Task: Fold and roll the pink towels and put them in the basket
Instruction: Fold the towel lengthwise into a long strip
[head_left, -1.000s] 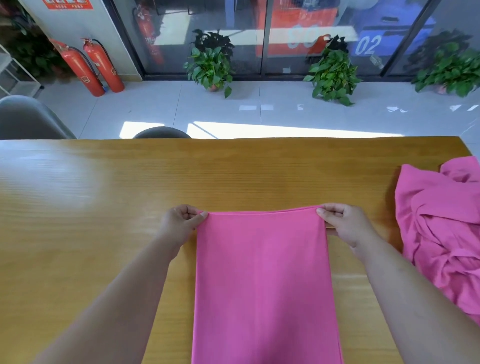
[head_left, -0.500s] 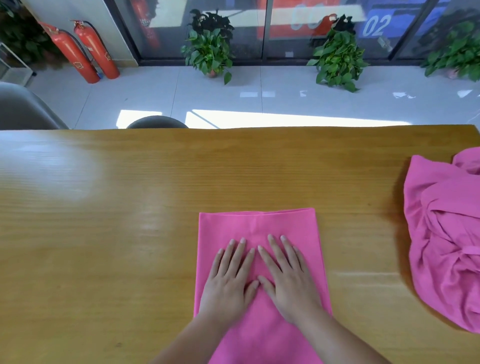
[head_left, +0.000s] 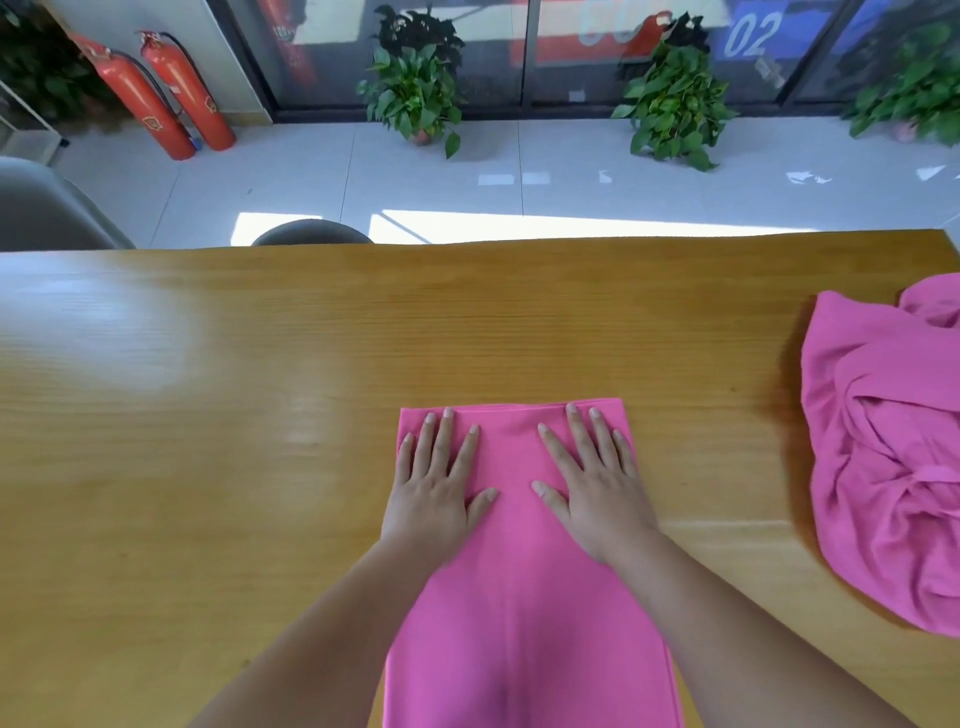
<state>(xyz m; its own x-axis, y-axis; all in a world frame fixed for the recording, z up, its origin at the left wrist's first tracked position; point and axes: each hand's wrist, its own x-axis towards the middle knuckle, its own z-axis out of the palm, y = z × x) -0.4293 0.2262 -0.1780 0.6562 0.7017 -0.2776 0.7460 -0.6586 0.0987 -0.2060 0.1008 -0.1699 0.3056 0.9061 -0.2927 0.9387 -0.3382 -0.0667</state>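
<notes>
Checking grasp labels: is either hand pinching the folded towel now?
No: the left hand and right hand lie flat on the folded towel, fingers straight.

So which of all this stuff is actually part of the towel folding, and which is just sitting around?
Part of the job:
- folded pink towel, pressed flat under the left hand and right hand
- crumpled pink towel pile
- table
No basket is in view.

Just sitting around:
- fire extinguishers
- potted plants
- grey chair

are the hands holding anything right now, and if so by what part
Nothing is gripped. The left hand and right hand lie flat with straight fingers, pressing on the far end of the folded pink towel on the table.
</notes>
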